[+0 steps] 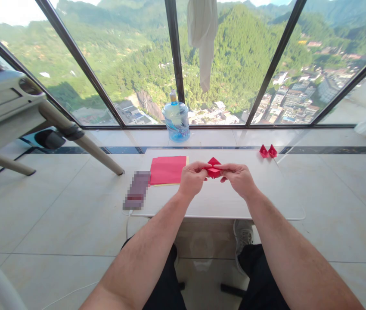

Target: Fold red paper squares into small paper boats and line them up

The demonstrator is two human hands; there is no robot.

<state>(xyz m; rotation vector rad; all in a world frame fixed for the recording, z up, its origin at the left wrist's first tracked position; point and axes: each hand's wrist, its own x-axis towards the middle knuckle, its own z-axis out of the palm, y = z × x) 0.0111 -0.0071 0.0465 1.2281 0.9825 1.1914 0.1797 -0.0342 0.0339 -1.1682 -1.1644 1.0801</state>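
Note:
A small red folded paper [214, 168] is pinched between my two hands above the white table. My left hand [193, 177] grips its left side, thumb on top. On its right side, my right hand [238, 178] closes thumb and fingers in the same way. The paper shows a pointed top and a crease across its middle. Left of my left hand lies a stack of red paper sheets [167, 170], with a yellowish edge showing beneath. Two finished-looking red paper folds [268, 151] with pointed tips stand at the table's far right corner.
The low white table [267, 196] stands before me. A blurred-out phone-like object [137, 190] with a white cable lies at its left end. Behind stand a blue water jug [177, 120] and tall windows. A folding frame with a slanted leg [95, 153] is at left.

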